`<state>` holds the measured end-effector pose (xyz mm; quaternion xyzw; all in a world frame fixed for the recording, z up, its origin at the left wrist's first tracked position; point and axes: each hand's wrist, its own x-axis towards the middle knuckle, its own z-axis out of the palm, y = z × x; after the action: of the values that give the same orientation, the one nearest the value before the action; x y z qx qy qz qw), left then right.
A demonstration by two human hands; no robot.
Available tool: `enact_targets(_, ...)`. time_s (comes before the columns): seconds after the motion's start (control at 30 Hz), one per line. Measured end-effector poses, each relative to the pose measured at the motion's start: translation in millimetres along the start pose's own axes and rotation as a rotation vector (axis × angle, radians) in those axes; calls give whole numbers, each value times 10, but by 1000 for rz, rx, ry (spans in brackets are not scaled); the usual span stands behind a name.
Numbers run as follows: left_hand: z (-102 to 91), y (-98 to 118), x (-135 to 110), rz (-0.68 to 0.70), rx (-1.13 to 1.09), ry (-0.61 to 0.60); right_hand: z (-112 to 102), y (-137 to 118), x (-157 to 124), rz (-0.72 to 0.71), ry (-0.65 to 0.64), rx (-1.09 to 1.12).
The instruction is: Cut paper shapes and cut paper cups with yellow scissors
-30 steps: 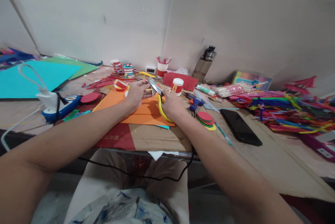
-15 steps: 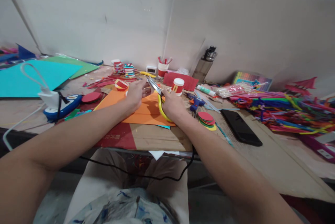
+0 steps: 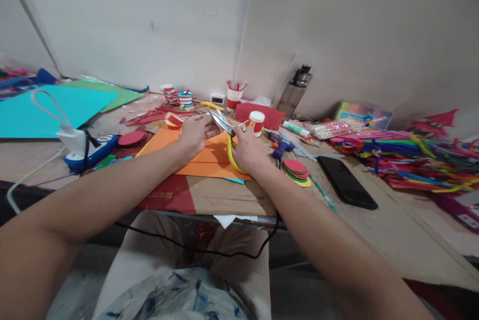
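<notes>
My right hand [image 3: 249,148] is wrapped round a pair of yellow-handled scissors [image 3: 221,123], whose metal blades point up and to the left. At the blade tips, my left hand [image 3: 195,134] has its fingers drawn together; whatever they pinch is too small or hidden to name. A thin pale strip shows by my right fingertips. Both hands are above orange sheets [image 3: 202,169] on a piece of cardboard [image 3: 228,198]. Just beyond my right hand stands a small red and white paper cup [image 3: 256,123]. A red and white paper piece [image 3: 174,121] lies beyond my left hand.
To the right are a glue gun [image 3: 281,147], stacked paper circles [image 3: 296,169], a black phone [image 3: 347,182] and many pipe cleaners [image 3: 396,155]. A bottle [image 3: 294,93] and glue stick [image 3: 295,128] stand or lie behind. Leftward are blue sheets [image 3: 48,110] and a power strip [image 3: 92,154].
The hands and scissors stay almost where they were, with only slight shifts of the fingers and blades. The view has moved a little.
</notes>
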<state>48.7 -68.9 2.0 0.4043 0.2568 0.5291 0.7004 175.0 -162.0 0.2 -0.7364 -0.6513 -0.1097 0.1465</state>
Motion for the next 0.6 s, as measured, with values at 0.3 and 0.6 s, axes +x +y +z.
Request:
enact_targets(0.3,-32,-4,1,-32,22,-71,10,59,39,-7,-26,-17)
enact_targets(0.6,-38,19,-7,-28,45,-70,-27,47,34,-5,-42,-21)
